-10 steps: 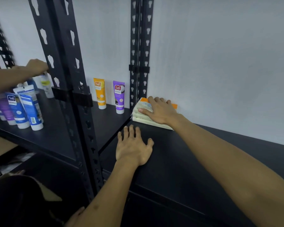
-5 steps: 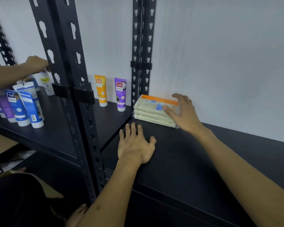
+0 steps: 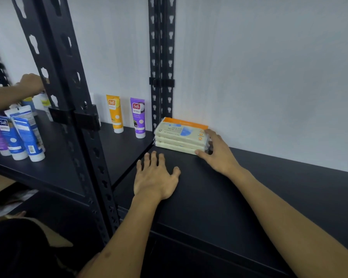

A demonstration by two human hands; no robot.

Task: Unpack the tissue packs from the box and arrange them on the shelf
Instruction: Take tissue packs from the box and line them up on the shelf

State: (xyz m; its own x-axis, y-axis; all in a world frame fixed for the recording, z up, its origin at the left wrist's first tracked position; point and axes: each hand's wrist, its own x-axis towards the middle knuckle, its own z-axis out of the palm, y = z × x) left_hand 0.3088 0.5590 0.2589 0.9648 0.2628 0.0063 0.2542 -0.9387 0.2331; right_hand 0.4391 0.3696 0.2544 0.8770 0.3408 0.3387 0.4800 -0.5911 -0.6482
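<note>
Tissue packs (image 3: pixel 180 137), three of them in one stack, sit at the far left corner of the right-hand shelf (image 3: pixel 259 197), pushed against the white wall (image 3: pixel 269 67) and just beside the black upright post (image 3: pixel 162 57). The top pack shows an orange strip along its far edge and blue print on pale wrapping. By the look of it this is the only stack placed so far, and the long dark board to its right has room for many more, so I judge the task to be at an early stage. The box itself is not clearly in view; something dark and tan at the near left bottom corner may be part of it, but I cannot tell.

The right hand (image 3: pixel 219 153) is at the right end of the stack. Its fingers reach over the far top corner and its thumb lies along the near bottom edge, so the hand cups the stack's end with fingers loosely bent, apparently squaring it up rather than lifting it. The left hand (image 3: pixel 156 177) lies flat on the shelf board near the stack, palm down, fingers straight and slightly spread, holding nothing and not touching the packs.

On the left-hand shelf stand an orange tube (image 3: pixel 114 114) and a purple tube (image 3: pixel 138 117) near the wall, and a group of blue tubes (image 3: pixel 22 135) further left, where another person's hand (image 3: pixel 31 84) reaches in.
</note>
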